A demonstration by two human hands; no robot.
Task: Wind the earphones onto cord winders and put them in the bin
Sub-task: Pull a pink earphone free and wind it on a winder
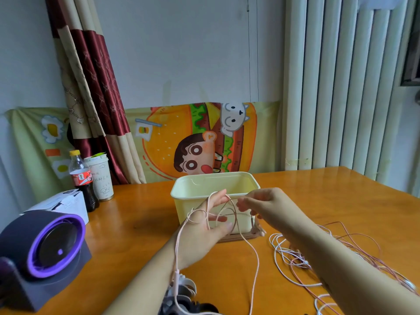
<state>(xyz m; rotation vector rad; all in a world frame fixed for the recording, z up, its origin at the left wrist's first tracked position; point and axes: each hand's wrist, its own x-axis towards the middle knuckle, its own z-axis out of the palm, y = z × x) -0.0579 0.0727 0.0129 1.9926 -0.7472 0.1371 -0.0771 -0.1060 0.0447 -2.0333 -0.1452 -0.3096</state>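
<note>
We count two hands at work and one bin. The left hand (208,226) is held up with its fingers straight and spread apart, and one pink earphone cord (258,260) is looped several times around them. The right hand (261,205) meets it just beside the fingertips, its own fingertips pinched together on a strand of that same cord. From the loops, one strand falls to the table (136,223) and runs off the lower edge; another trails down along the left wrist.

The single pale yellow bin (216,185) stands open just behind the hands, near the middle of the table, on a flat pinkish piece (238,237) that shows at its foot. The hands and the loops cover most of its near wall, and we cannot tell what lies inside.

To the right lies a loose tangle of cords (295,258), white and pink. They cross so much that we cannot count them, and the right forearm lies over part of the heap. At the bottom edge, beside the left forearm, sits a small cluster of cord winders (184,289), white and dark, too blurred to number.

On the left stand one cola bottle (83,180), one paper cup (101,178) touching it, one white box (66,203) and one dark device with a purple ring (45,244). Behind the table hang a red and cream curtain (91,87) and a cartoon cloth (193,142); a white radiator (341,87) fills the right.
</note>
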